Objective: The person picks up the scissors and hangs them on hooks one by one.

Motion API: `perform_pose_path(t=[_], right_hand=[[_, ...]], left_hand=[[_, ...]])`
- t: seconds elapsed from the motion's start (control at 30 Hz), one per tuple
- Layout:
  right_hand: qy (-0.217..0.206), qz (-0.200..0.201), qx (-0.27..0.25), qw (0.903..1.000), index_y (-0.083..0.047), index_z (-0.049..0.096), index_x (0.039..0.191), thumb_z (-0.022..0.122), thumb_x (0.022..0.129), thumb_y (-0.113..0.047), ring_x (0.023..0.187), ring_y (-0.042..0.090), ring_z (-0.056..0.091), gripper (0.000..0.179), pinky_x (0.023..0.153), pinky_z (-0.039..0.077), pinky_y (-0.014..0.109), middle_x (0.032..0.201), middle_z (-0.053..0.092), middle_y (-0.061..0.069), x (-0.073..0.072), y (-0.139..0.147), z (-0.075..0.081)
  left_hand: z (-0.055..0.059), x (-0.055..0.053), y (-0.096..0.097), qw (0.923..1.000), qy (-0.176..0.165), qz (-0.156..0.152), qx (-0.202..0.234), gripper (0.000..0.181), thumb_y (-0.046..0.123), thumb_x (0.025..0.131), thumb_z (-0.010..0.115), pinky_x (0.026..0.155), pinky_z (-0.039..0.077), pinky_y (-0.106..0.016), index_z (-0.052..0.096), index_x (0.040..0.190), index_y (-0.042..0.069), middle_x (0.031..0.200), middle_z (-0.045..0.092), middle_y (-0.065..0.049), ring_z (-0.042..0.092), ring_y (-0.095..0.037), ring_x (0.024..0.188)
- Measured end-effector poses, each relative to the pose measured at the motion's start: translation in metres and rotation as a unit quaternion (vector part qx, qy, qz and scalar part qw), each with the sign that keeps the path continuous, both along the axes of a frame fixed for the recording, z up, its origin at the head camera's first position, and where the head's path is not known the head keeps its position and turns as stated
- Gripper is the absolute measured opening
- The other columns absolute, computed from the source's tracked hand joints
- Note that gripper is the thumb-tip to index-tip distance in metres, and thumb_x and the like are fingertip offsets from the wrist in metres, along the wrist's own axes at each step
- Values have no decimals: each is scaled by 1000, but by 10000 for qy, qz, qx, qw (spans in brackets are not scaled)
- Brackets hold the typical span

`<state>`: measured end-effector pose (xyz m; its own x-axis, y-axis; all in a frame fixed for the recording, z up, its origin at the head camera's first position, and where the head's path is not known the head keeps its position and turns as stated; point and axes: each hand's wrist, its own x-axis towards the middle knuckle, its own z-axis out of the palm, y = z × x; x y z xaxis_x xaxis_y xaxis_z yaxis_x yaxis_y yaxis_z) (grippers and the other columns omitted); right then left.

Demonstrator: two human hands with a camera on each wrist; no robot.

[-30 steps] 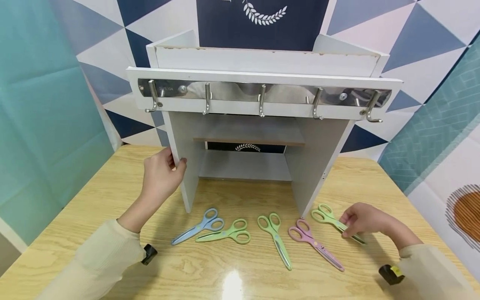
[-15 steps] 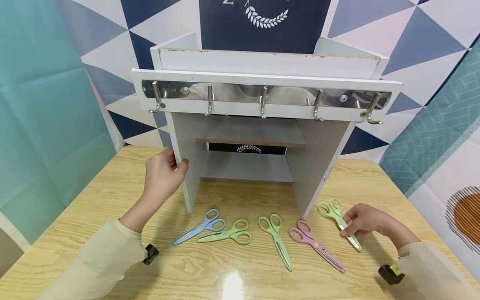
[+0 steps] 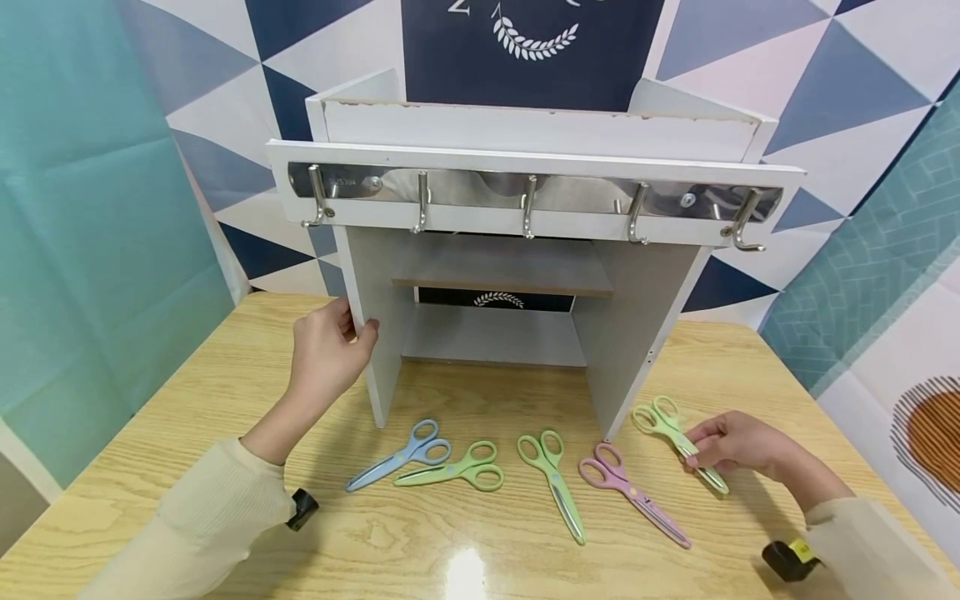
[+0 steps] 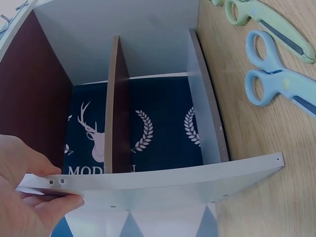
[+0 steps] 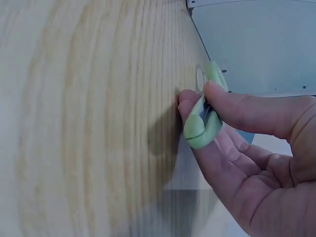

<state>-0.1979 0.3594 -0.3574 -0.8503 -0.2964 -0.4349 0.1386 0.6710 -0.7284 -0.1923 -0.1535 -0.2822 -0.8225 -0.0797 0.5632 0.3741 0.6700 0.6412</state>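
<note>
A white shelf unit (image 3: 487, 133) with a row of metal hooks across its front stands on the wooden table. My left hand (image 3: 326, 346) grips the front edge of its left side panel (image 4: 163, 183), thumb on one face and fingers on the other. At the right, my right hand (image 3: 738, 446) pinches a pair of green scissors (image 3: 678, 437) by the blade part between thumb and fingers, close over the table. In the right wrist view the tip of these scissors (image 5: 202, 131) points toward the camera, its handles mostly hidden.
Before the unit lie blue scissors (image 3: 405, 454), green scissors (image 3: 457, 467), another green pair (image 3: 552, 479) and pink scissors (image 3: 630, 492). The pink handles sit right by the right panel's (image 3: 645, 333) foot. Patterned cloth backs the table (image 3: 375, 550).
The green scissors in my right hand have turned, their tip swinging toward me, and shifted slightly right. My left hand keeps its grip on the panel. The head view has shifted slightly.
</note>
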Motion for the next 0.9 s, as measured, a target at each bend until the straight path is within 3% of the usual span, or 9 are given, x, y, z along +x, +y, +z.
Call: perform_pose_path(t=[0.2, 0.43, 0.57, 0.73, 0.9], right_hand=[[-247, -65, -623, 9977, 16, 58, 116, 69, 87, -16, 80, 1, 68, 45, 73, 57, 19, 86, 76, -5, 0, 4, -3], [298, -710, 71, 9970, 20, 49, 125, 69, 88, -20, 82, -1, 65, 58, 81, 59, 32, 93, 76, 1, 7, -2, 1], [671, -1134, 242, 9910, 22, 43, 128, 72, 85, -22, 78, -2, 65, 68, 78, 60, 34, 97, 74, 3, 12, -10, 4], [879, -1311, 221, 9872, 21, 40, 130, 73, 84, -22, 76, -5, 63, 72, 73, 59, 29, 103, 72, 9, 18, -17, 10], [1089, -1503, 96, 9826, 20, 43, 129, 73, 84, -23, 75, -5, 65, 69, 70, 57, 22, 89, 76, -1, 25, -21, 18]], left_hand=[[0, 0, 0, 10000, 15, 7, 11, 26, 4, 86, 59, 78, 59, -49, 65, 104, -13, 97, 72, -28, 72, -36, 89], [0, 1, 0, 10000, 23, 12, -80, 24, 5, 86, 59, 76, 59, -48, 66, 102, -13, 93, 72, -27, 72, -35, 85], [0, 2, 0, 9998, 17, 76, -184, 24, 5, 86, 60, 73, 59, -48, 66, 100, -13, 90, 72, -27, 72, -36, 82], [0, 2, -1, 9995, 86, 112, -266, 24, 5, 85, 60, 71, 59, -48, 66, 99, -13, 88, 72, -27, 72, -35, 80], [1, 2, 1, 9993, 109, 125, -341, 23, 5, 85, 60, 71, 59, -48, 66, 98, -13, 88, 72, -27, 71, -35, 79]])
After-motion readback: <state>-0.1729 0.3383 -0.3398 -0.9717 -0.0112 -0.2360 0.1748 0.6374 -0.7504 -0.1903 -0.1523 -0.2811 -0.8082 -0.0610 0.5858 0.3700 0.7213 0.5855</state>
